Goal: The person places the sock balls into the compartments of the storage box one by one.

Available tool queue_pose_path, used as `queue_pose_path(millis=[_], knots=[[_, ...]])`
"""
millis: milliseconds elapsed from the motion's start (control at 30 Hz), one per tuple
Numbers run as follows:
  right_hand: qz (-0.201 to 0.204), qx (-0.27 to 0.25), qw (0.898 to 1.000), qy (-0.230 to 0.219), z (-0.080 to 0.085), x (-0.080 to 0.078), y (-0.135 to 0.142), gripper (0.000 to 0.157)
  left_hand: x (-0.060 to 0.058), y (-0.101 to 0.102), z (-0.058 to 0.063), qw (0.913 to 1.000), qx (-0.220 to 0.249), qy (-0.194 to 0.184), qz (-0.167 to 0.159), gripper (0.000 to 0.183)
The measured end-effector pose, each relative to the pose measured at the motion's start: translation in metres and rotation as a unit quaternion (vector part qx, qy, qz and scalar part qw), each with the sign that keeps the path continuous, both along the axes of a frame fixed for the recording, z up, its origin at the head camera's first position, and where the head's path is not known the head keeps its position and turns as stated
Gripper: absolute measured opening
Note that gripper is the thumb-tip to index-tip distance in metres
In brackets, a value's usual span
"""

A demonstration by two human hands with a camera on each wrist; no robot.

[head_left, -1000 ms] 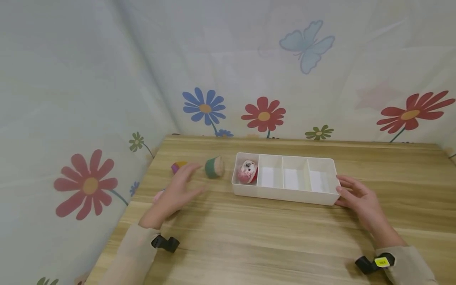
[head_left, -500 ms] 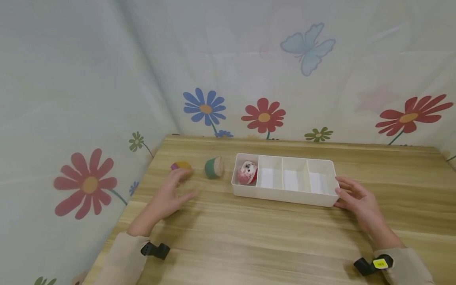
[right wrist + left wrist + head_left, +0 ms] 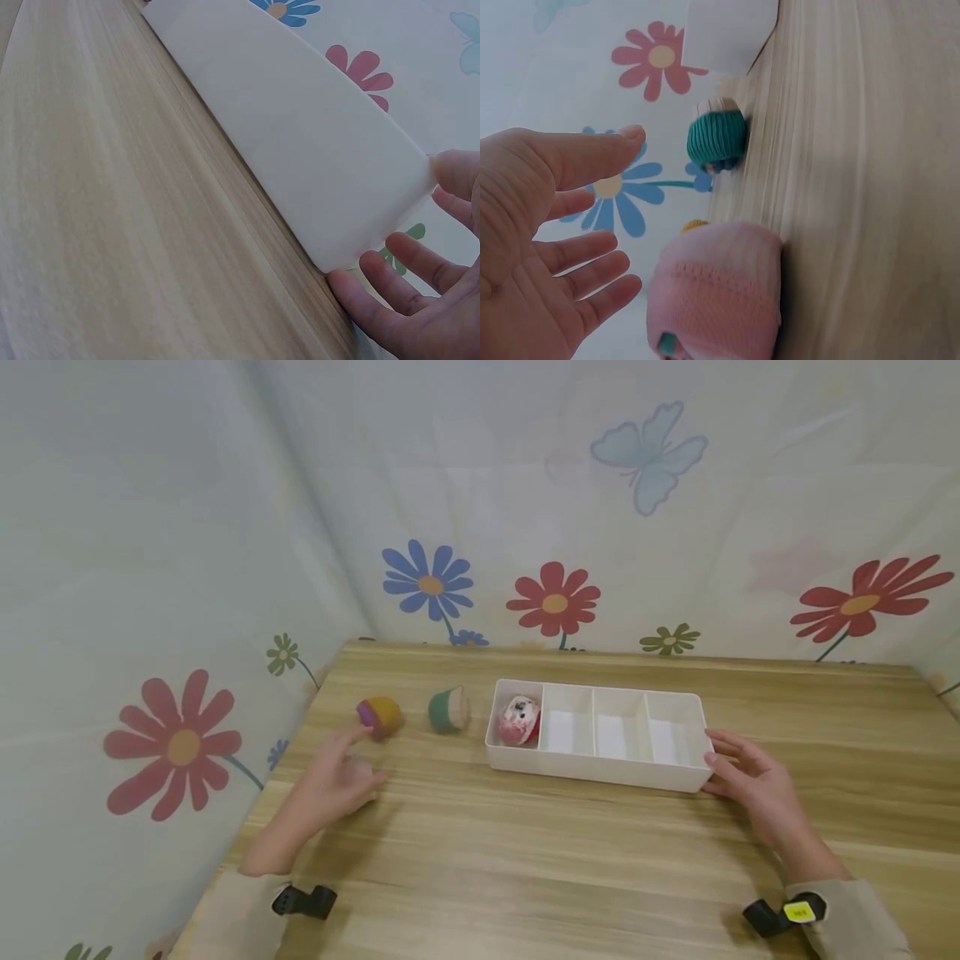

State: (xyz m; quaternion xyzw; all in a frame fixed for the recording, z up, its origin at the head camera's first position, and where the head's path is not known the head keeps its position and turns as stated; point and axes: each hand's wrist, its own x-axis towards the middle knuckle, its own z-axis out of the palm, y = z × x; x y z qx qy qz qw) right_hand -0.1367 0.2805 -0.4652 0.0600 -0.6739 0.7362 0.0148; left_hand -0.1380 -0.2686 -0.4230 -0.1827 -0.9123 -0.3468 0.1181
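My left hand hovers over the left of the table, fingers apart. Past its fingertips sits a rolled pink sock pair, large in the left wrist view and mostly hidden by the hand from the head. Beyond the fingers lies a yellow-and-purple sock roll, and to its right a green-and-beige one. My right hand touches the right end of a white divided box with its thumb and fingertips. A red-and-white sock roll fills the box's leftmost compartment.
The wooden table meets a flower-printed cloth behind the box and along the left side. The other compartments, right of the filled one, show bare white floors.
My left hand has drawn back toward the near left, uncovering the yellow-and-purple sock roll. My right hand and the box have stayed in place.
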Motion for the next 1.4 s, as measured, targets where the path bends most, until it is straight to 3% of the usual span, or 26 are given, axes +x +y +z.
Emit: queue_pose_path(millis=[167,467,900,1200,1400], knots=[[-0.002,-0.002,1.0,0.008,0.002,0.0,0.002,0.041,0.004,-0.01,-0.003,0.9998,-0.005,-0.008,0.016,0.064],[-0.003,0.013,1.0,0.001,0.0,0.0,0.0,0.042,0.009,-0.023,-0.014,0.999,-0.031,0.011,0.03,0.06],[-0.007,0.016,1.0,-0.005,0.0,0.0,0.0,0.042,0.009,-0.033,-0.028,0.9985,-0.039,-0.013,0.036,0.06],[-0.009,0.015,1.0,-0.002,0.001,0.001,-0.001,0.042,0.013,-0.033,-0.028,0.9954,-0.054,-0.06,0.053,0.067],[-0.006,0.011,1.0,0.004,0.0,0.0,-0.001,0.042,0.014,-0.034,-0.027,0.9946,-0.059,-0.069,0.05,0.073]])
